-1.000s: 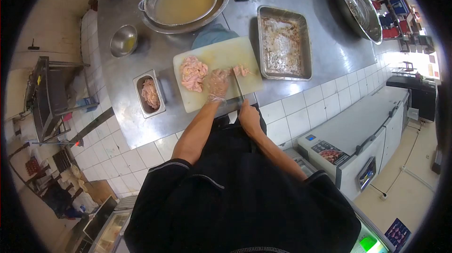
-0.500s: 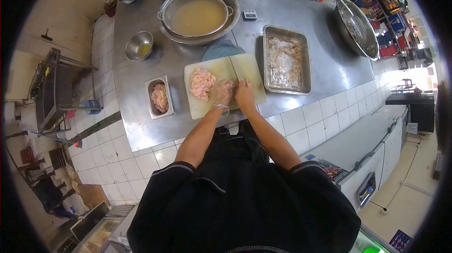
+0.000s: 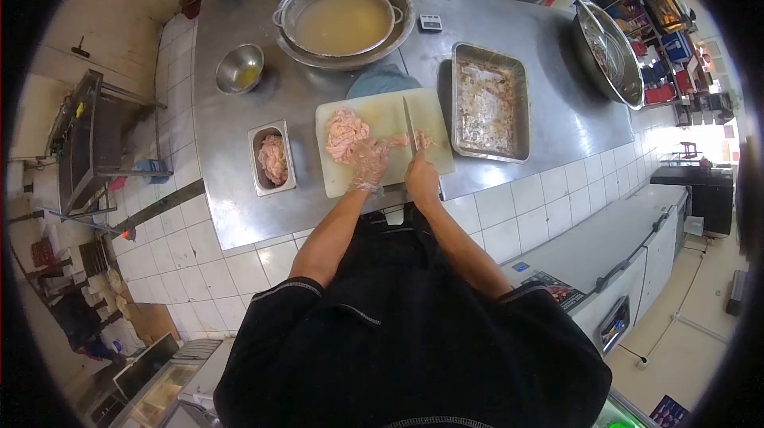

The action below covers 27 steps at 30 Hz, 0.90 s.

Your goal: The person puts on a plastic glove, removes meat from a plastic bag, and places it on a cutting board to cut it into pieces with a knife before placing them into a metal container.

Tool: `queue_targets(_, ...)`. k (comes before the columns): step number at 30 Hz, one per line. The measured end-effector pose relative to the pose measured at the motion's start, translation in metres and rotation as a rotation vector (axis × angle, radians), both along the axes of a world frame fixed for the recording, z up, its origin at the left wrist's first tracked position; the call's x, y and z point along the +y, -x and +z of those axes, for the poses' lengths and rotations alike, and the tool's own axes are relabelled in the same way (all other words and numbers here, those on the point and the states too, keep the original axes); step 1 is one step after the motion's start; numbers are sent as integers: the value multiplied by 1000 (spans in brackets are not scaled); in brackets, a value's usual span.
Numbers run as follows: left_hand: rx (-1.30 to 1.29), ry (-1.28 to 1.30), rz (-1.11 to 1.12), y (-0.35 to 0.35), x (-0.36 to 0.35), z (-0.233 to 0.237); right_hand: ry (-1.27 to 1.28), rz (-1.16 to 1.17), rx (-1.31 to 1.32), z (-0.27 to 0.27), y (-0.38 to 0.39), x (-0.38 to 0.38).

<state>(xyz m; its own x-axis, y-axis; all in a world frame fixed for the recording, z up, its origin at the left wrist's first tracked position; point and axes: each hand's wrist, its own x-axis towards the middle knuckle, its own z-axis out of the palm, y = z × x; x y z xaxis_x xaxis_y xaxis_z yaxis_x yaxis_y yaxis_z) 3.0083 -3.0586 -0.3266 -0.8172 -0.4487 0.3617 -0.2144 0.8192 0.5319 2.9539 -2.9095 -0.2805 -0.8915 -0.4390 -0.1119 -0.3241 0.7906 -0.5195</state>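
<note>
A white cutting board (image 3: 338, 181) lies at the table's front edge, with a pile of pale pink raw meat (image 3: 346, 133) on its left part. My left hand (image 3: 370, 164), in a clear plastic glove, is beside the pile, its fingers closed on the near end of a strip of raw meat (image 3: 395, 140). In my right hand (image 3: 422, 179) is the handle of a knife (image 3: 409, 119), its blade pointing away from me across the board. Small meat bits (image 3: 424, 140) lie just right of the blade.
Left of the board stands a metal container of meat (image 3: 273, 160), with a small steel bowl (image 3: 239, 69) behind it. A stained baking tray (image 3: 491, 101) sits to the right. Beyond are a large basin of cloudy liquid (image 3: 342, 23), a small digital device (image 3: 430, 23) and a big bowl with a whisk (image 3: 607, 54).
My left hand has moved left, away from the knife, and the meat strip shows between them. My right hand has drawn back slightly, and the blade now tilts more to the left.
</note>
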Motion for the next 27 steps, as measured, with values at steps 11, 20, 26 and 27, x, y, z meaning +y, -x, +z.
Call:
queue_targets(11, 68, 81, -132, 24, 8, 45, 13, 20, 10, -15, 16, -20)
queue_targets(20, -217, 177, -115, 38, 9, -1, -47, -9, -58, -12, -7, -13)
queue_targets(26, -145, 37, -86, 37, 10, 24, -64, -17, -79, -6, -39, 22)
queue_targets(27, -105, 29, -93, 36, 8, 21, -73, -13, -90, -4, -38, 24)
